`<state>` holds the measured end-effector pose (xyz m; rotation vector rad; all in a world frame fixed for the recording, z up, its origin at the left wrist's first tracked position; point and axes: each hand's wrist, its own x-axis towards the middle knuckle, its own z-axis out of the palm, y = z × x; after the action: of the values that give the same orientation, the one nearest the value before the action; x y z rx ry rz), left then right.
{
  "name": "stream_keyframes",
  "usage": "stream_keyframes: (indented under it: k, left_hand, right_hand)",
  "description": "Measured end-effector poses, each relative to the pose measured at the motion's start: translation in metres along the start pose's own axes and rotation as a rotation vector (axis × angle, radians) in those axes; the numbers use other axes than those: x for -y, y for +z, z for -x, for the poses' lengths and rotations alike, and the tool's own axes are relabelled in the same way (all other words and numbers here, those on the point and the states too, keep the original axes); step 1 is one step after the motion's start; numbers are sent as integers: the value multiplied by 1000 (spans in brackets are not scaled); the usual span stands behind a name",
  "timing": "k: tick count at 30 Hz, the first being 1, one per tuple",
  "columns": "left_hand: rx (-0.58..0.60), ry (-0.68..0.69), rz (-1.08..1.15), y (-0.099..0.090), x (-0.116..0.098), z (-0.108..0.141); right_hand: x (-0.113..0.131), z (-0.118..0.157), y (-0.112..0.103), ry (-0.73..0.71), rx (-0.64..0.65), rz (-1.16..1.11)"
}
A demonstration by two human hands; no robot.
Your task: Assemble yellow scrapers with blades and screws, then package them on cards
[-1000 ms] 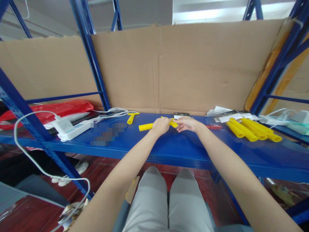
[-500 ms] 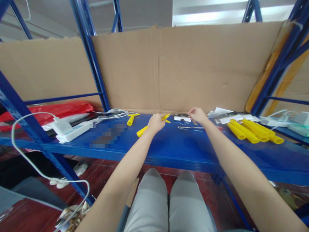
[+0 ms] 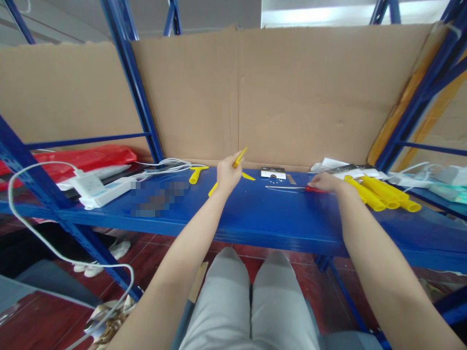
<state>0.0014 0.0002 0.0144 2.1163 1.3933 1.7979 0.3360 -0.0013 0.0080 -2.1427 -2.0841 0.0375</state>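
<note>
My left hand [image 3: 228, 174] is closed around a narrow yellow plastic piece [image 3: 240, 157], whose thin end sticks up past the fingers. Beneath it, a yellow handle [image 3: 213, 188] and a pointed yellow part [image 3: 248, 177] show on either side, partly covered by the hand. My right hand [image 3: 325, 182] has its fingers on the red handle of a screwdriver [image 3: 286, 187] that lies on the blue shelf, shaft pointing left. Behind the shaft are a black-and-white card packet [image 3: 273, 173], a small flat metal blade [image 3: 291, 179] and some tiny screw-like bits [image 3: 280, 181].
A yellow T-shaped scraper handle [image 3: 197, 174] lies to the left. Several yellow tubes [image 3: 386, 192] are piled at the right, beside more packets [image 3: 352, 171]. A white power strip [image 3: 107, 192] and cables occupy the left end. Cardboard [image 3: 292, 97] walls off the back of the blue shelf [image 3: 262, 218].
My right hand has moved right, from beside the card packet to the screwdriver's red handle. My left hand has tilted the yellow piece more upright. The view has shifted slightly.
</note>
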Motion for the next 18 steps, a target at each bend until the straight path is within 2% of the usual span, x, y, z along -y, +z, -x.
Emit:
stream_keyframes:
  k: [4,7,10,12,18]
  left_hand:
    - [-248,-262,463,-2,-4,-9]
    - [-292,-447,802,-4,-8,-13]
    - [-252,-625,1029,-6,-10,-13]
    - [-191,-755,1096,-6,-9,-12]
    - [81,-1042,1046,2,6,-7]
  right_hand:
    - [-8,-2,2,-79,101,-30]
    - [-8,-4,6,-78,128,8]
    - [-6,-4,9,-62,118,9]
    - [-4,-4,12,-62,101,8]
    - [-4,-3,16,-83,60,-39]
